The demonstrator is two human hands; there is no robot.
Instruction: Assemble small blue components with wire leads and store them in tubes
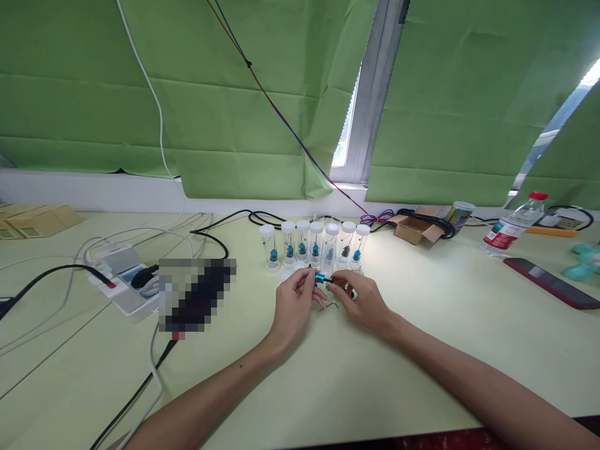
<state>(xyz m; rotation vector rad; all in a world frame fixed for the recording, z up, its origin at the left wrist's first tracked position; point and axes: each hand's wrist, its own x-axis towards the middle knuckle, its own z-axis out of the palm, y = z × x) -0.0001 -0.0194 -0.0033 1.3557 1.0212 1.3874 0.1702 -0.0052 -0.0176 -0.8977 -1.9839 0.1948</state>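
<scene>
My left hand (294, 303) and my right hand (362, 301) meet over the pale table, both pinching a small blue metal part (320, 278) between their fingertips. A short dark piece sticks out of its right end toward my right fingers. Just behind the hands stands a row of several clear plastic vials (315, 245) with white caps, each holding a small blue or dark part. A thin metal key (330, 305) lies on the table under my hands. Loose white caps (285, 275) sit by the vials.
A white power strip (122, 282) with plugs and cables lies at left beside a blurred dark object (194, 292). At right are an open cardboard box (414, 229), a water bottle (514, 228), a dark phone (551, 282) and a teal item (582, 262). Green curtains hang behind.
</scene>
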